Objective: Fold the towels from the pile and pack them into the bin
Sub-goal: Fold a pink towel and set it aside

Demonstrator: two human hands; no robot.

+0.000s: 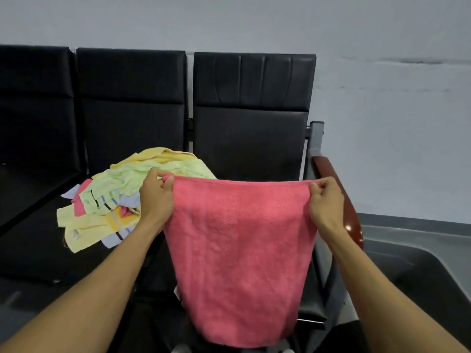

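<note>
While the pink towel hangs spread out in the air, each grip pinches one of its top corners: the left hand has thumb and curled fingers closed on the left corner, and the right hand holds the right corner the same way. Between the two grips the top edge runs taut and nearly level, and the cloth falls straight below them over the front of a black seat. It looks unfolded, a single flat sheet, so the folding of this one seems only about to begin.

Just beyond and outside the left grip lies the pile of yellow, pale green and other towels, loose and crumpled on the next seat, so most of the work appears to be left. Below and outside the right grip a dark grey bin shows part of its rim; its inside is mostly out of view, so I cannot tell how many folded towels it holds.
</note>
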